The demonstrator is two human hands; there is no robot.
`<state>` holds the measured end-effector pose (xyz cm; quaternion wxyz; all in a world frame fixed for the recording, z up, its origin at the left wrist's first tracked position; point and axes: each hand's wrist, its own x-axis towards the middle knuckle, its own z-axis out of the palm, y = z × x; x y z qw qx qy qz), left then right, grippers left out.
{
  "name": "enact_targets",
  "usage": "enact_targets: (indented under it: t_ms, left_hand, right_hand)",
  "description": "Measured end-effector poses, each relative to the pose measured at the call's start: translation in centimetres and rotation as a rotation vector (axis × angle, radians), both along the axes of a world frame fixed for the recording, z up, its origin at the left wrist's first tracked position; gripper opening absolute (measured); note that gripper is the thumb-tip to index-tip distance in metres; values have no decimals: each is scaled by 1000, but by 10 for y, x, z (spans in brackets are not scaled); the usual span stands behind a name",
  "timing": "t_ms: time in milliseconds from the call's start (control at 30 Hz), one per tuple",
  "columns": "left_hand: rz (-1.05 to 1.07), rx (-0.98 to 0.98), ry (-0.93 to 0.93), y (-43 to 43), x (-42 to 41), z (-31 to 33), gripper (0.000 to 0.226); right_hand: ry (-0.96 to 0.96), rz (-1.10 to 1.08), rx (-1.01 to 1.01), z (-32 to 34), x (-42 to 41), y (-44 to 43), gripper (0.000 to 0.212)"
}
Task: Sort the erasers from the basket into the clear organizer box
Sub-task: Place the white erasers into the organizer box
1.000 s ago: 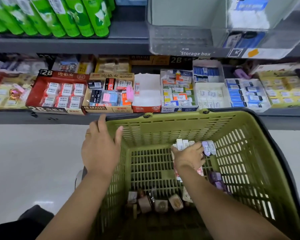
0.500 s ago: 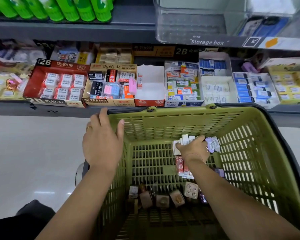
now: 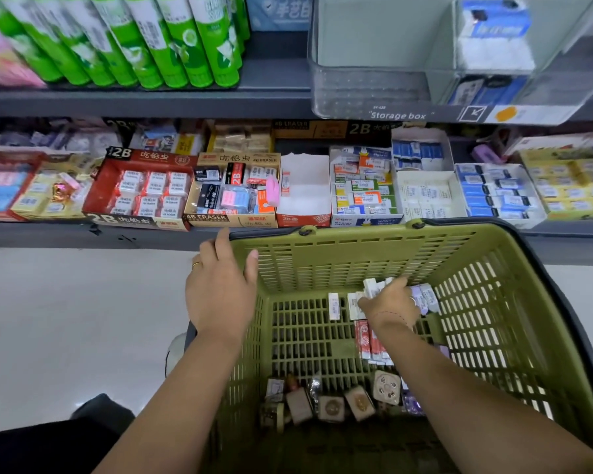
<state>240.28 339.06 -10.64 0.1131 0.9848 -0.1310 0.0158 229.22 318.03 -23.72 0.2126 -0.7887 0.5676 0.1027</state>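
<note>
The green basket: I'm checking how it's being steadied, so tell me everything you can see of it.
The basket is olive-green plastic with slotted walls and floor and a dark rim band, seen from above in front of the eraser shelf. The left hand holds its left rim at the far corner, thumb inside. The right hand is inside it, gripping a bunch of erasers. More erasers and small packaged items lie on its floor.

Basket (image 3: pixel 356 254) open above, erasers (image 3: pixel 334 306) crowd far wall
</note>
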Motion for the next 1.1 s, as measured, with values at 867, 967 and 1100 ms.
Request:
enact_targets:
  t_ms: [867, 967, 1100]
  left_hand:
    - [-75, -667, 763, -62, -59, 42, 79]
    - [110, -996, 1176, -79, -60, 82, 103]
    - [82, -1401, 1432, -97, -54, 136, 83]
  right_hand:
    - [-416, 224, 108, 125, -8, 18, 60]
    - [-573, 330, 190, 189, 3, 22, 56]
    - [-713, 389, 209, 256, 7, 19, 55]
